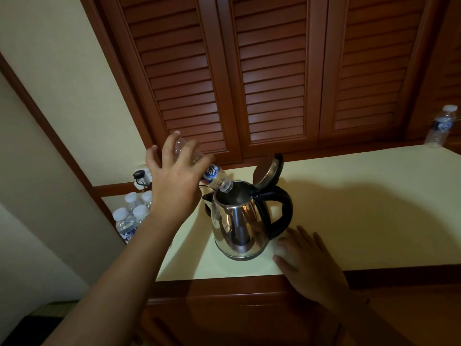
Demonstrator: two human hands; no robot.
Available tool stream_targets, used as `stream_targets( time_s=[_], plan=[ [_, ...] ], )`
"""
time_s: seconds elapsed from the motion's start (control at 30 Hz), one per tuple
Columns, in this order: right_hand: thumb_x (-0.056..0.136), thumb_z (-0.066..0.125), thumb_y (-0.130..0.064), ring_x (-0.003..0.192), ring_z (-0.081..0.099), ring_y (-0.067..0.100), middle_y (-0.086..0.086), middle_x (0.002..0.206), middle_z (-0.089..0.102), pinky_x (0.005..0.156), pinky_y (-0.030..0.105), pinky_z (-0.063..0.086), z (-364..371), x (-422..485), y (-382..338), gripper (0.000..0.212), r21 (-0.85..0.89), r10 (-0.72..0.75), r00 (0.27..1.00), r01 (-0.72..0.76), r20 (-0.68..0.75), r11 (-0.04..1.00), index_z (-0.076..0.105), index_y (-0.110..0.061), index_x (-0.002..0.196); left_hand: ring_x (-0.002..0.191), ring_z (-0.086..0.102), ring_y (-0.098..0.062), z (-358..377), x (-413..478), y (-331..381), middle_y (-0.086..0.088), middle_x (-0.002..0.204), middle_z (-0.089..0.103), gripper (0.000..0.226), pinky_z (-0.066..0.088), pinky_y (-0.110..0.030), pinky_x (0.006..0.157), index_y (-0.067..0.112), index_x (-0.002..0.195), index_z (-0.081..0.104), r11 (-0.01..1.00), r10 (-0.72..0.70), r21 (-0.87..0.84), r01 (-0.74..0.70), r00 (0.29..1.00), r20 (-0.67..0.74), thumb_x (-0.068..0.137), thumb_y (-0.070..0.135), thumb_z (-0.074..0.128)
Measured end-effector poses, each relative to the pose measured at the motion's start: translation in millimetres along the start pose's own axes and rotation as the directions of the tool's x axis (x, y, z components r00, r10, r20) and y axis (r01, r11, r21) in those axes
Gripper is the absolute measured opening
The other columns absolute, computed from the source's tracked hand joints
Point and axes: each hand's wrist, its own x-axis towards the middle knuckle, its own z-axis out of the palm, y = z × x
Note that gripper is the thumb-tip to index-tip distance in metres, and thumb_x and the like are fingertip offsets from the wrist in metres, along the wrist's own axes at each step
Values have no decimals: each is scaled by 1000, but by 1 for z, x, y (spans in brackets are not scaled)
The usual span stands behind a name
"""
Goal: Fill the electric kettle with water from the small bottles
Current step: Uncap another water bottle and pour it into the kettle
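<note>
Reaching in from the lower left, the left hand (pixel 174 181) grips a small bottle (pixel 214 174), fingers curled round it, its neck tipped down into the open mouth of the steel kettle (pixel 239 226) on the cream counter (pixel 361 221), with the lid (pixel 268 171) hinged up. The right hand (pixel 306 260) lies flat beside the kettle's base, fingers straight. Four capped bottles (pixel 132 213) cluster at left and a fifth bottle (pixel 440 127) stands far right. The kettle's inside is dark, so its fill cannot be told.

left forearm (pixel 119 283): bare skin from the lower left frame edge to the wrist | left grip (pixel 174 181): bare, nail showing on one fingertip | right grip (pixel 306 260): bare | right forearm (pixel 361 313): bare, shadowed, lower right
</note>
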Motion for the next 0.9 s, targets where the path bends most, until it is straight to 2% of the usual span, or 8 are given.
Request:
stream_targets(
  time_s=[0.1, 0.17, 0.3, 0.4, 0.5, 0.57, 0.7, 0.9],
  plan=[
    [98, 26, -64, 155, 8, 17, -8, 162, 29, 126, 46, 5, 2, 0, 3, 54, 37, -3, 1000, 4, -25, 999, 43, -36, 141, 145, 38, -43, -3, -5, -6, -11, 139, 59, 62, 28, -67, 110, 27, 132, 64, 998, -61, -6, 61, 997, 46, 72, 16, 75],
    [97, 31, -63, 151, 24, 17, -9, 152, 44, 125, 45, 15, 4, -1, 5, 52, 83, -10, 996, 17, -83, 996, 49, -33, 135, 135, 46, -40, -5, -15, -12, -8, 129, 63, 61, 33, -63, 104, 28, 132, 65, 993, -110, -40, 113, 991, 72, 72, 26, 74],
    [97, 43, -60, 120, 56, 14, -11, 122, 64, 107, 38, 41, 6, -8, 6, 49, 187, -25, 973, 70, -229, 980, 61, -25, 126, 123, 50, -30, -10, -48, -13, 0, 127, 63, 64, 37, -55, 96, 34, 139, 60, 942, -200, -213, 257, 945, 258, 77, 48, 66],
    [97, 49, -52, 113, 58, 13, -8, 118, 65, 100, 35, 44, 0, -12, 2, 45, 264, -37, 967, 105, -251, 959, 62, -21, 128, 111, 57, -21, -19, -83, -3, 9, 117, 62, 66, 50, -46, 93, 33, 140, 56, 778, -224, -475, 412, 887, 403, 80, 60, 63],
    [98, 57, -39, 115, 48, 4, -15, 119, 57, 98, 29, 43, -15, -16, -15, 38, 379, -49, 964, 149, -261, 913, 58, -25, 134, 97, 57, 1, -33, -122, 16, 25, 109, 54, 64, 48, -18, 79, 35, 139, 55, 671, -75, -644, 369, 897, 436, 82, 62, 64],
    [96, 64, -35, 113, 44, -6, -29, 117, 49, 96, 14, 36, -33, -20, -32, 35, 448, -42, 967, 154, -250, 881, 56, -34, 130, 98, 57, 7, -40, -144, 31, 29, 108, 51, 61, 42, -6, 76, 42, 137, 53, 629, 18, -705, 329, 900, 436, 82, 63, 67],
    [89, 68, -44, 114, 45, -10, -31, 118, 48, 90, 0, 29, -71, -24, -54, 34, 471, -122, 969, 212, -215, 856, 57, -43, 120, 96, 61, 2, -47, -163, 51, 29, 108, 52, 58, 43, -6, 70, 40, 133, 59, 540, 50, -750, 382, 875, 481, 81, 61, 73],
    [86, 70, -50, 118, 52, -6, -31, 122, 55, 93, 4, 35, -106, -28, -49, 36, 483, -242, 954, 298, -175, 823, 62, -45, 121, 98, 64, -5, -59, -157, 50, 21, 112, 57, 62, 48, -11, 68, 46, 134, 60, 454, 55, -764, 459, 841, 538, 77, 56, 82]
  ],
)
